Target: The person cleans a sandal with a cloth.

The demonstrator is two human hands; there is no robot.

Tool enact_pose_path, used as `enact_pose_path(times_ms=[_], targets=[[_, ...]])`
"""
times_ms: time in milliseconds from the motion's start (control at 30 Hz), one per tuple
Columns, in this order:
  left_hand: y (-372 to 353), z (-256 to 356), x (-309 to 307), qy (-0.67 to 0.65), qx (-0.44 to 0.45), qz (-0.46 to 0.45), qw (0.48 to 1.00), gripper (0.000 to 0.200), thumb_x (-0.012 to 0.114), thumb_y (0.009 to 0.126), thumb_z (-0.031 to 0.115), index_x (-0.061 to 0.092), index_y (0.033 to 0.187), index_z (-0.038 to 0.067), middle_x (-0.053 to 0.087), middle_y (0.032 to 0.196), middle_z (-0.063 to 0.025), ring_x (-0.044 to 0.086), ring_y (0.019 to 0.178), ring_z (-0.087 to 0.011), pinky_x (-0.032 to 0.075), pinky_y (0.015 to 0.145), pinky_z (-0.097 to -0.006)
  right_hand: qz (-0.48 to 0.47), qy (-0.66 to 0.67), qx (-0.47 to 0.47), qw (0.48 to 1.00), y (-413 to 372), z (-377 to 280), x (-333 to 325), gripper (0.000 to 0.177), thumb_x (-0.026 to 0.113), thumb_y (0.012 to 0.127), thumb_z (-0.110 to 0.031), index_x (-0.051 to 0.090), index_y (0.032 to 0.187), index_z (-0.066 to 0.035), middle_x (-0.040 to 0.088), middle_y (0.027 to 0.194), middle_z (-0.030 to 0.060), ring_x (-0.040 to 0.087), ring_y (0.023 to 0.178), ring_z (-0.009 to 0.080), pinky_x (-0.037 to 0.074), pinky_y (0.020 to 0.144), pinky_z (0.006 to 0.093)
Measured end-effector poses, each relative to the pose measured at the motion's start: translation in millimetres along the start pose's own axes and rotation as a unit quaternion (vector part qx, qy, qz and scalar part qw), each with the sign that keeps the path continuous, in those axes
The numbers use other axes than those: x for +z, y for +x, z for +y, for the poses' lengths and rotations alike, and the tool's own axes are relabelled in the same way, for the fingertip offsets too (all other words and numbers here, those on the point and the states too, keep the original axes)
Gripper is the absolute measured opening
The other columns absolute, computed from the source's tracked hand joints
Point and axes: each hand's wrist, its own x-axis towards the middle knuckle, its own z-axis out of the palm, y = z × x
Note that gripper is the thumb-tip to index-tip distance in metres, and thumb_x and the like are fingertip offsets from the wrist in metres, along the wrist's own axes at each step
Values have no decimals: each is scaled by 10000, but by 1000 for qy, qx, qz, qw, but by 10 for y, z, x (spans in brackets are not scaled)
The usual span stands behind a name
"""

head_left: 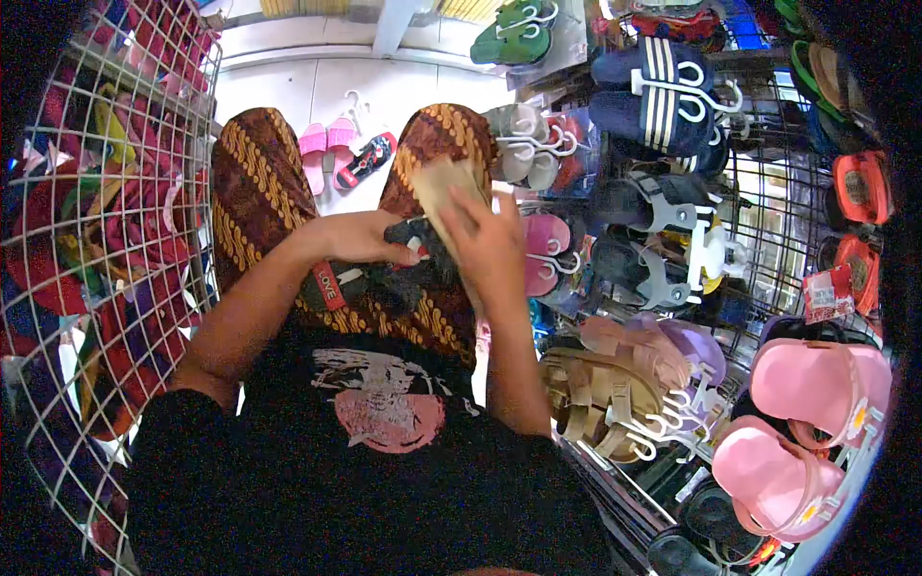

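Note:
My left hand (360, 238) grips a dark slipper (365, 284) across my lap, thumb on its black strap. A red patch (328, 286) reading LOVE shows at the slipper's left end. In my right hand (490, 248), smeared by motion, is a flat beige piece like a cloth (440, 192). It overlaps the right end of the slipper in this view. Beneath both hands lies brown patterned trouser fabric (259, 178). On the white floor between my knees are pink slippers (327, 144) and a dark patterned slipper (367, 161) with a red patch.
A wire grid (115, 173) with colourful footwear behind it stands close on my left. To my right, racks hold navy striped slides (663, 91), tan sandals (605, 394) and pink clogs (807, 384) on white hangers. Green slippers (514, 38) hang at the top.

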Motion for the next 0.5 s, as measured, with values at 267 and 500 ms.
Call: enact_pose_path(times_ms=[267, 500], targets=[[20, -62, -43, -37, -9, -50, 998, 362, 666, 939, 352, 670, 1111, 33, 696, 917, -50, 612, 859, -148, 478, 809, -311, 6, -10, 43, 999, -393, -41, -141, 381, 769, 828, -311, 724, 1180, -172, 550, 1174, 190, 579, 1065, 369, 473, 920, 419], [20, -35, 15, -69, 25, -13, 997, 378, 679, 932, 349, 660, 1113, 18, 694, 936, -31, 605, 865, -136, 477, 814, -306, -12, 8, 0, 1000, 4, 16, -50, 367, 751, 837, -341, 731, 1160, -167, 557, 1137, 193, 594, 1054, 371, 479, 911, 429]])
